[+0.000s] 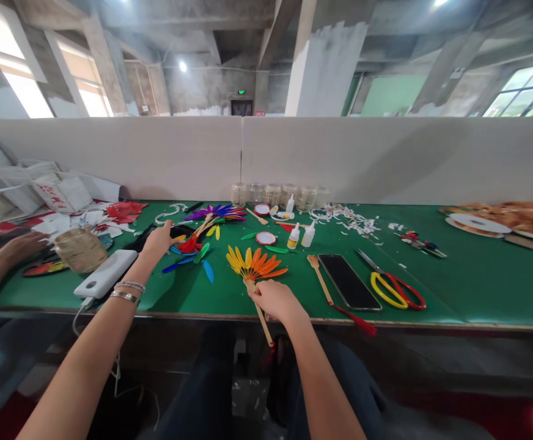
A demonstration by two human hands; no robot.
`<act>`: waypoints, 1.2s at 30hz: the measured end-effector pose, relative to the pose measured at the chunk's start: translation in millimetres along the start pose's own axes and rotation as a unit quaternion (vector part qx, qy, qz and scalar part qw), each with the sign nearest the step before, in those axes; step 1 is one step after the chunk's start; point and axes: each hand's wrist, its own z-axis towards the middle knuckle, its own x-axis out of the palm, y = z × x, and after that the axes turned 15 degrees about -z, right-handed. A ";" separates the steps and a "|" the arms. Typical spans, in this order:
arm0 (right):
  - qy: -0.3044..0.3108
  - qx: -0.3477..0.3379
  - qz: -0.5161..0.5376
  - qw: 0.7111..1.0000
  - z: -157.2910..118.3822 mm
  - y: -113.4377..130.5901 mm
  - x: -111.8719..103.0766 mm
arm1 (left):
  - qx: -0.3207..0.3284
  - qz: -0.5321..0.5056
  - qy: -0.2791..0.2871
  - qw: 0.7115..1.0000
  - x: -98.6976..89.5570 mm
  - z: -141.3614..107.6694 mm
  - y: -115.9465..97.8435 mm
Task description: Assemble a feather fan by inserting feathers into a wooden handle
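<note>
My right hand (279,297) is closed round the wooden handle (263,324) of a small feather fan, just over the table's front edge. Yellow and orange feathers (252,263) spread out from the fan's top. My left hand (157,241) reaches forward to a pile of loose feathers, its fingers seemingly apart beside a small yellow-orange feather (179,238). Near it lie red feathers (190,245), blue feathers (177,264) and a green feather (202,253). Behind them is another fan with purple and blue feathers (220,212).
Right of the fan lie a wooden stick with a red tassel (320,280), a phone (349,281) and scissors (392,287). Glue bottles (293,236) stand behind. A white power bank (106,273) and a jar (80,250) sit left, near another person's hand (21,247).
</note>
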 end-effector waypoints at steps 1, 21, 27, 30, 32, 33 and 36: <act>-0.001 -0.001 -0.002 1.000 -0.3 0.1 -0.1 | 0.001 -0.019 -0.009 1.000 -3.4 -4.1 1.5; -0.076 -0.207 0.347 0.912 2.0 13.7 1.6 | -0.212 -0.880 0.011 0.424 52.9 -135.2 -112.5; -0.117 -0.263 0.412 0.865 3.0 27.7 -0.7 | -0.154 -0.861 -0.050 0.483 74.7 -142.3 -129.7; -0.106 -0.253 0.410 0.870 2.2 23.5 -1.1 | -0.121 -0.827 -0.079 0.544 76.8 -143.4 -128.3; -0.104 -0.237 0.405 0.877 1.8 20.6 -0.9 | -0.090 -0.794 -0.072 0.597 72.9 -145.1 -126.8; -0.103 -0.231 0.404 0.879 1.7 19.6 -0.8 | -0.073 -0.776 -0.061 0.623 70.4 -146.2 -126.3; -0.103 -0.234 0.405 0.878 1.9 19.6 -1.0 | -0.044 -0.737 -0.043 0.673 65.7 -149.5 -125.3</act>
